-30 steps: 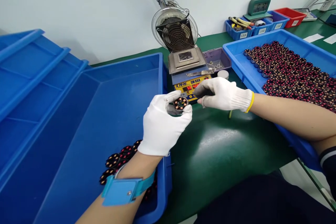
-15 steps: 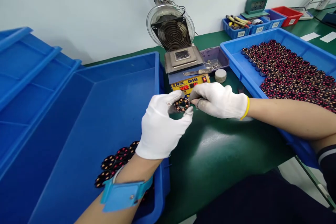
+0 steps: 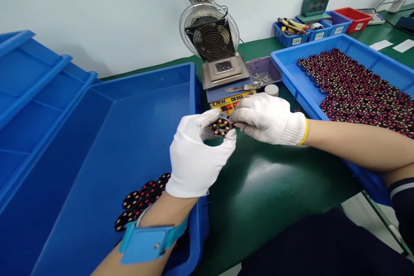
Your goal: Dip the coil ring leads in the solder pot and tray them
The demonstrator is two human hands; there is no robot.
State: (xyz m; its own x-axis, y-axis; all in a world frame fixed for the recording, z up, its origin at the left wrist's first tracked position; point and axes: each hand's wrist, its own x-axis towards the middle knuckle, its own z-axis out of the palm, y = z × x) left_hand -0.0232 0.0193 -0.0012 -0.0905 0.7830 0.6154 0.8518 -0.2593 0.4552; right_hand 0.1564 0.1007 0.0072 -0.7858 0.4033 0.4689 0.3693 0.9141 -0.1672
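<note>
Nearest to us, we note a blue wrist strap point(image 3: 145, 243) on the left forearm, which crosses the near right corner of the left tray point(image 3: 139, 125). Several finished-looking or unfinished rings (we cannot tell which) point(image 3: 132, 199) lie in that corner, partly hidden by the arm.

Beyond it, the gloved left hand point(image 3: 202, 151) grips one ring point(image 3: 221, 127) between thumb and fingers, above the table point(image 3: 274, 185) and just past the tray's right edge. Being round, the ring has no long axis; we find its open face with copper-coloured blocks turned toward us.

The gloved right hand point(image 3: 261, 118) comes in from the right, fingertips bunched just beside the ring's right rim. The ring therefore lies directly left of those fingertips. The left hand is the nearer, being in contact; we cannot tell whether the right fingertips touch the rim or pinch anything small.

Behind both hands, we record a yellow-fronted box point(image 3: 220, 104) with lit red digits, partly covered by the right hand. The right tray point(image 3: 294, 79), full of similar rings, stands along the table's right side. Farther back stands a fan point(image 3: 214, 42).
</note>
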